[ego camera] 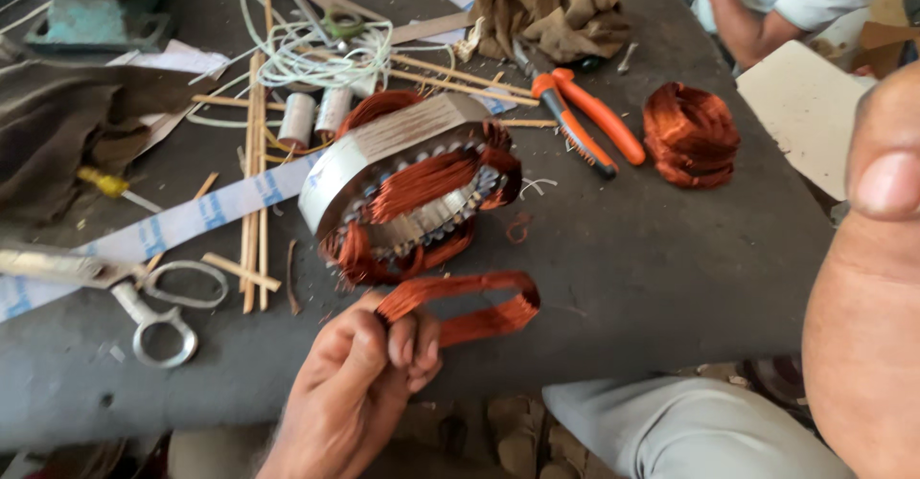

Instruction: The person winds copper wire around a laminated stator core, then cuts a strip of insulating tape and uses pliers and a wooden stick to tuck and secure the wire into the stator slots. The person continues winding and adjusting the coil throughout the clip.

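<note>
While the left hand point(369, 369) pinches one end of a loose copper coil point(470, 308), fingers closed tight on the bundled wires so the loop stays flat on the dark desk point(652, 268), the coil lies just in front of the motor core point(412, 187), which is propped on its side with its copper windings facing the worker. The right hand point(882, 249) looms blurred at the edge; I cannot tell its grip. Orange pliers point(585, 120) and a spare copper bundle point(690, 134) lie behind. A white paper strip with blue markings point(192, 220) runs under the core, beside scissors point(153, 311).
</note>
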